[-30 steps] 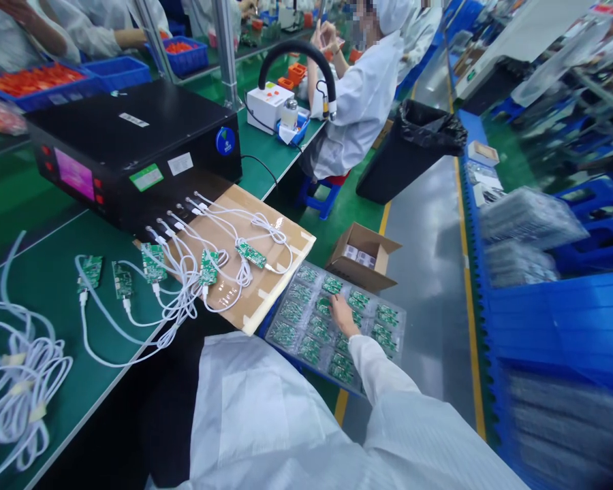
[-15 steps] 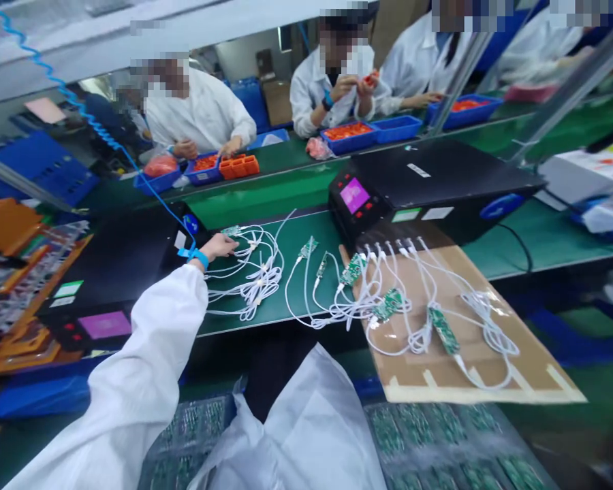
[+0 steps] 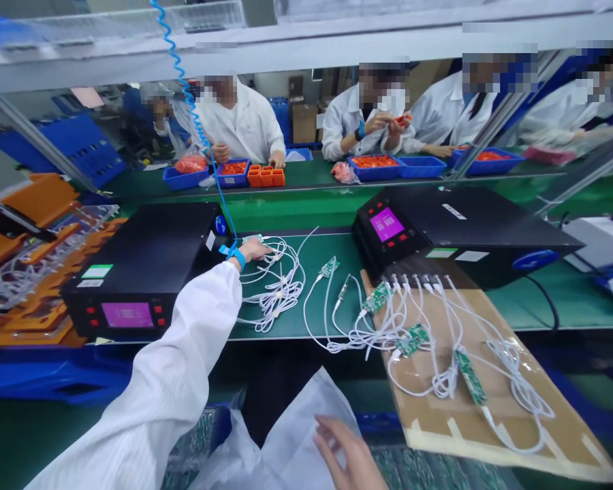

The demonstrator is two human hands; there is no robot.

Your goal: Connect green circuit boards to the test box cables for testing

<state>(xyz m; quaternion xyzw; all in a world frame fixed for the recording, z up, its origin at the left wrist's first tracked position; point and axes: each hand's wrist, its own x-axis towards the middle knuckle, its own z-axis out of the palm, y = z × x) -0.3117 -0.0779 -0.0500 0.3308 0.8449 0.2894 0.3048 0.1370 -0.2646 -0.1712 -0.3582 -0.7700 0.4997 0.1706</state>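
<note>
My left hand (image 3: 256, 251) reaches out to the bench beside the left black box. Its fingers are drawn together at a bundle of white cables (image 3: 278, 299), just below a small green circuit board (image 3: 254, 239) with a cable plugged in. What lies between the fingertips is hidden. A blue strap with a coiled cord circles that wrist. Low in the view, my right hand (image 3: 348, 454) hovers over my white gown, fingers apart and holding nothing. To the right, more circuit boards (image 3: 412, 339) hang on white cables running to the right black box (image 3: 470, 224).
The left black box (image 3: 143, 265) has a lit purple screen. A taped brown cardboard sheet (image 3: 495, 401) juts past the bench edge. Clear trays (image 3: 444, 469) of boards sit below. Across the line, people in white coats work beside blue bins (image 3: 423, 167) and orange parts.
My right hand has come into view from below. The camera has turned, so the scene sits lower and further right. My left hand stays by the same board and cables.
</note>
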